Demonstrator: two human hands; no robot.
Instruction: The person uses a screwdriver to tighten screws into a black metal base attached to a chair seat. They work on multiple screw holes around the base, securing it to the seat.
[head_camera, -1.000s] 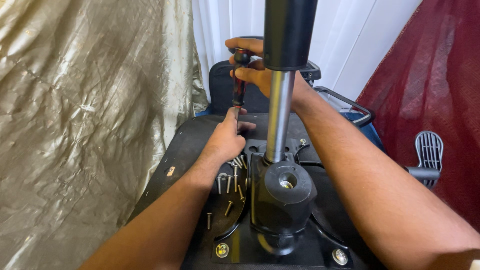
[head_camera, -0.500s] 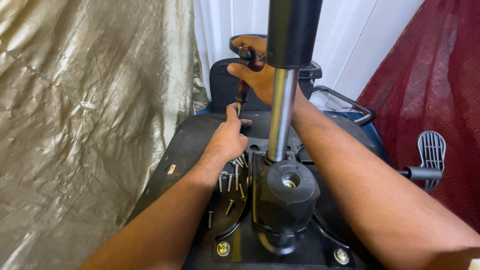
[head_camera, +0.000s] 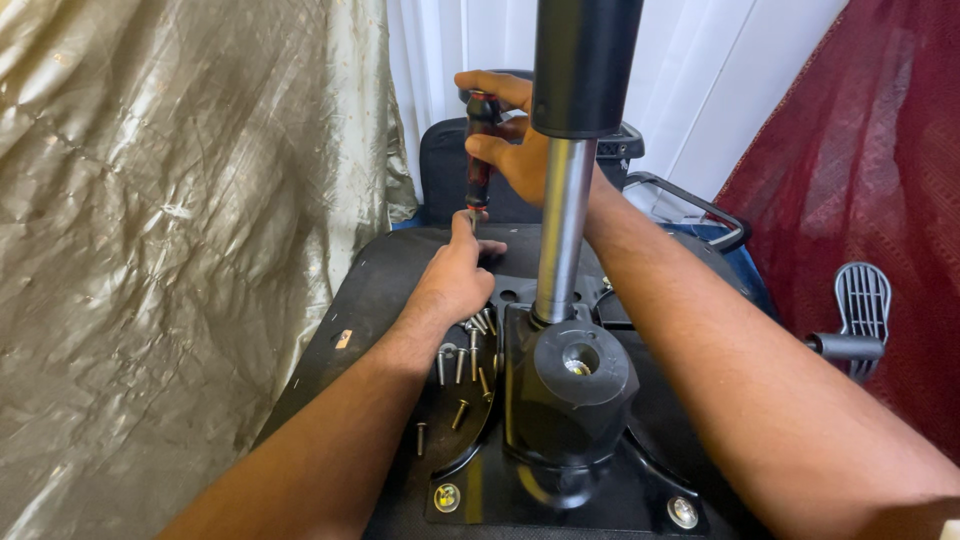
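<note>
The person's right hand (head_camera: 520, 150) is raised at the far side of the scene, its fingers curled around the red and black handle of a screwdriver (head_camera: 479, 150) that stands nearly upright, tip down. The right forearm runs from the near right corner diagonally up to that hand, passing behind the gas-lift column (head_camera: 570, 170) so that part of the wrist and palm is hidden by the black sleeve and the chrome tube.

The left hand (head_camera: 455, 275) lies low on the upturned chair base (head_camera: 380, 290), the forearm reaching in from the near left. Its forefinger and thumb are drawn together at the foot of the screwdriver, pinching around the tip; whatever is held there is too small and too covered by the fingers to make out. The other fingers are folded under and cannot be seen.

The screwdriver is thus just left of the column, held between the two hands, its shaft mostly hidden by the left fingers.

Loose screws (head_camera: 462, 365) lie scattered on the base just near of the left wrist. The black mechanism housing (head_camera: 575, 390) sits at the foot of the column on a metal plate (head_camera: 470, 500) whose near edge is cut off by the frame. An armrest (head_camera: 860, 320) shows at the right edge against a dark red cloth.
</note>
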